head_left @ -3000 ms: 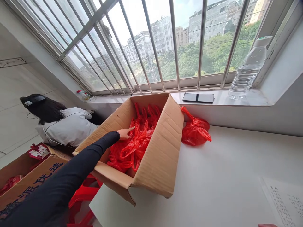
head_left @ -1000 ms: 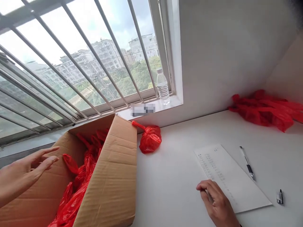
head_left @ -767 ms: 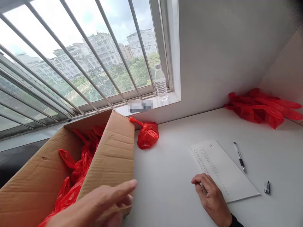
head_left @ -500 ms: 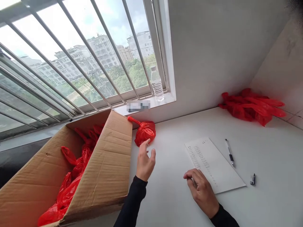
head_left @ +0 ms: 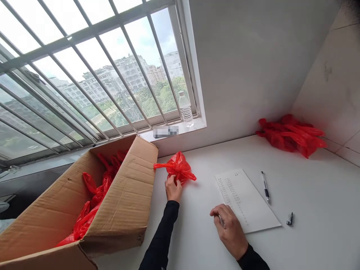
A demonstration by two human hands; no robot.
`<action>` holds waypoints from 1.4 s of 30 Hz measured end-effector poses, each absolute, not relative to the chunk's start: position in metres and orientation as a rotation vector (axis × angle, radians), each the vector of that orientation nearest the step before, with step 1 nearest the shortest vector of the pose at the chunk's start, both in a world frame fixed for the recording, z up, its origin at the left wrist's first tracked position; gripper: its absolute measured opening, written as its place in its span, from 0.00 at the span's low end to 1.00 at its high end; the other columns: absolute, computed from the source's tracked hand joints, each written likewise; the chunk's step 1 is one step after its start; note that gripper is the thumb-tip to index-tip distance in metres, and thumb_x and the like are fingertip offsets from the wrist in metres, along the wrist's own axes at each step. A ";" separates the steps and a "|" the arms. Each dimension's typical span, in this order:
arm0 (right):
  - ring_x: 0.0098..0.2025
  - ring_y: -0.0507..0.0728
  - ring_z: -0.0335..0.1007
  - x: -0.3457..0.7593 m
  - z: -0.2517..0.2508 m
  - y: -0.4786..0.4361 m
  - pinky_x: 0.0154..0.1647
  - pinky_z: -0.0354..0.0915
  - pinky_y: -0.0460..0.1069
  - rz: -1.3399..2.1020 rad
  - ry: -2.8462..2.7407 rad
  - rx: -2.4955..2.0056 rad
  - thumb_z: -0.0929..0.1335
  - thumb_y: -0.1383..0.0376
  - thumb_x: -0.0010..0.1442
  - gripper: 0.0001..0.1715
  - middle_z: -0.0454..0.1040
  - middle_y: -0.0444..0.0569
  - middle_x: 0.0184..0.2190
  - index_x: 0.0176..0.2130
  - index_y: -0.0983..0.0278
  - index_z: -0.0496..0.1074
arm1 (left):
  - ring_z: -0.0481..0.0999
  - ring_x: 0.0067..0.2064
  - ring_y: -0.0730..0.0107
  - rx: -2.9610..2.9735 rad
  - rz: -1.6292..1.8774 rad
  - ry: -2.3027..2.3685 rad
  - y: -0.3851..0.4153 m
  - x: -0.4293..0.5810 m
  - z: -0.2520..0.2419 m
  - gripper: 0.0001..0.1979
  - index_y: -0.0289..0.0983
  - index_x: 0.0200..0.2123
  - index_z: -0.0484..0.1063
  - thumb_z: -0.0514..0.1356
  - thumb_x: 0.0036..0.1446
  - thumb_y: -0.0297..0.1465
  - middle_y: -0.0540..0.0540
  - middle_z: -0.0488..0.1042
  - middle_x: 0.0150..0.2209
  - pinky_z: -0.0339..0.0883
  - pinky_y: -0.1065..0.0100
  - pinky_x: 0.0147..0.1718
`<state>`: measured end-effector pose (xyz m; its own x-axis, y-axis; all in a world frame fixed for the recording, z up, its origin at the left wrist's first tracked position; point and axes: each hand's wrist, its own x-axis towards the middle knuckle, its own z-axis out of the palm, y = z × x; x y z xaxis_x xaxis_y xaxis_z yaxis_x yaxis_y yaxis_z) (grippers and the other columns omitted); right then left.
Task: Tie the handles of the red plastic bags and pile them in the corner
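A knotted red plastic bag (head_left: 180, 165) sits on the white table near the wall, its contents hidden. My left hand (head_left: 173, 188) pinches the gathered plastic at its near side. My right hand (head_left: 229, 228) rests by the lower left edge of a sheet of paper (head_left: 250, 202) with handwritten columns. Its fingers are curled, and whether they hold anything is hidden. Left of my left arm stands an open cardboard box (head_left: 126, 198) with several red plastic bags (head_left: 98, 193) inside.
A pen (head_left: 265, 187) and its cap (head_left: 290, 218) lie right of the paper. Loose red bags (head_left: 292, 137) are heaped at the back right. On the sill of the barred window stand a clear water bottle (head_left: 185, 109) and a small blurred object (head_left: 165, 131).
My left hand has gone from open beside the red bag to gripping it. The bag has turned, its knot and ends now showing. The view has shifted slightly; my right hand stays by the paper.
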<state>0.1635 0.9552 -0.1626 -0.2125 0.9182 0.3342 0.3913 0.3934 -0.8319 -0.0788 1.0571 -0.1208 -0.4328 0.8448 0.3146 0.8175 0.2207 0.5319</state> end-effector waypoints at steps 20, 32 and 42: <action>0.51 0.61 0.70 0.166 -0.152 0.938 0.58 0.66 0.63 0.386 -1.871 -1.045 0.66 0.62 0.68 0.23 0.71 0.53 0.50 0.61 0.55 0.66 | 0.73 0.55 0.57 1.943 1.322 1.904 0.897 -0.006 -0.134 0.14 0.44 0.51 0.73 0.60 0.63 0.27 0.44 0.75 0.50 0.72 0.51 0.54; 0.34 0.56 0.67 0.169 -0.153 0.938 0.51 0.63 0.59 0.408 -1.818 -1.064 0.65 0.66 0.68 0.05 0.72 0.43 0.30 0.37 0.59 0.68 | 0.74 0.53 0.60 1.997 1.344 1.762 0.882 -0.021 -0.132 0.10 0.43 0.44 0.74 0.60 0.63 0.23 0.47 0.79 0.43 0.71 0.52 0.54; 0.50 0.61 0.66 0.174 -0.149 0.940 0.52 0.66 0.59 0.463 -1.650 -1.112 0.65 0.65 0.66 0.08 0.70 0.51 0.45 0.47 0.60 0.68 | 0.67 0.60 0.57 2.010 1.210 1.724 0.878 -0.038 -0.104 0.19 0.41 0.56 0.70 0.58 0.63 0.23 0.42 0.73 0.55 0.64 0.50 0.59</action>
